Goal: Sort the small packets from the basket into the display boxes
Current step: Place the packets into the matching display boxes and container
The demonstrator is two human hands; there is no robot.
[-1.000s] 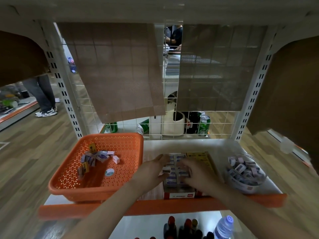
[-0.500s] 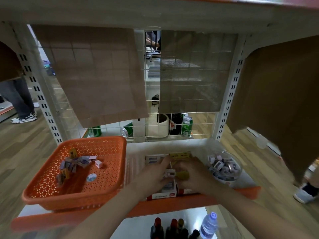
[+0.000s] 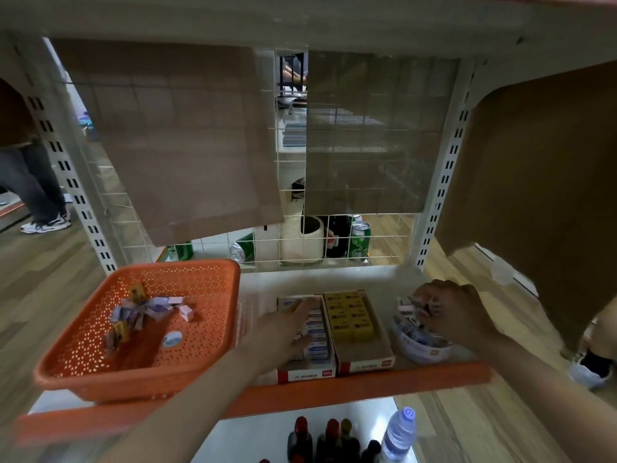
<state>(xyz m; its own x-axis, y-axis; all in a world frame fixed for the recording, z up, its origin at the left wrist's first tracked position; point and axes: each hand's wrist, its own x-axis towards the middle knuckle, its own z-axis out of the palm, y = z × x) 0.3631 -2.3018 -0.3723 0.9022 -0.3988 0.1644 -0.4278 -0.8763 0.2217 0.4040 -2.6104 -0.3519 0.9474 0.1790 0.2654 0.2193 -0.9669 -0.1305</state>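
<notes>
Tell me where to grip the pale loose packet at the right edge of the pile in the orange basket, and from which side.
Pinch the pale packet across its narrow width, coming straight down from above. It lies on the basket floor, with bare floor on its right and the pile crowding its left; the basket's raised walls probably rule out a sideways approach.

The basket [image 3: 207, 295] on the left is orange with tiny holes all over. Packets [image 3: 350, 317] in the right display box [image 3: 365, 365] are yellow. Far cans [image 3: 359, 240] are green.
</notes>
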